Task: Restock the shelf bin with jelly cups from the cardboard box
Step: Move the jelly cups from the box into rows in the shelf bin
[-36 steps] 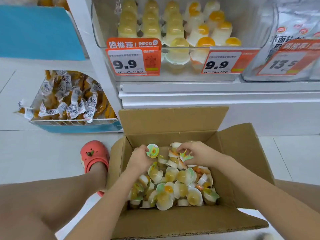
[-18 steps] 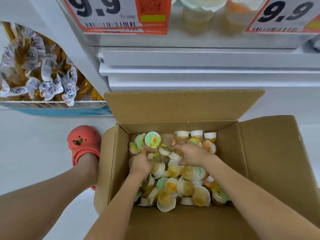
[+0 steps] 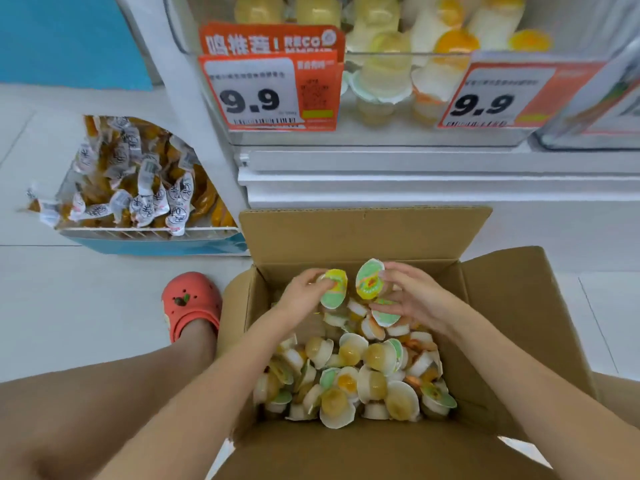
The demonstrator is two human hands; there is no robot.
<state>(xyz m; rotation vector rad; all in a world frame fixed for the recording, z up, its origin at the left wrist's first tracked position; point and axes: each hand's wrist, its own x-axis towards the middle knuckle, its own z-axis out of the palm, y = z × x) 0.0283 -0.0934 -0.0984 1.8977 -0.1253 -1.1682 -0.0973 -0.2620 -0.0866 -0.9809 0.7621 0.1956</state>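
An open cardboard box [image 3: 519,306] stands on the floor below the shelf, with a loose pile of jelly cups [image 3: 367,379] inside. My left hand [image 3: 304,292] grips a jelly cup [image 3: 334,289] with a green and yellow lid near the box's back left corner. My right hand [image 3: 412,296] holds two jelly cups: one [image 3: 370,278] raised by the fingertips, another [image 3: 384,315] pinched under the thumb. The clear shelf bin [image 3: 381,133] above holds rows of jelly cups behind two 9.9 price tags.
A low wire bin [image 3: 152,232] of wrapped snacks sits on the floor at the left. My foot in a red clog [image 3: 192,303] stands beside the box's left flap. A white shelf upright [image 3: 207,140] rises left of the shelf bin. Another clear container [image 3: 595,109] sits at the right.
Both hands have lifted out of the pile, each holding jelly cups now near the box's back wall. The view has tilted up, so the shelf bin shows again.
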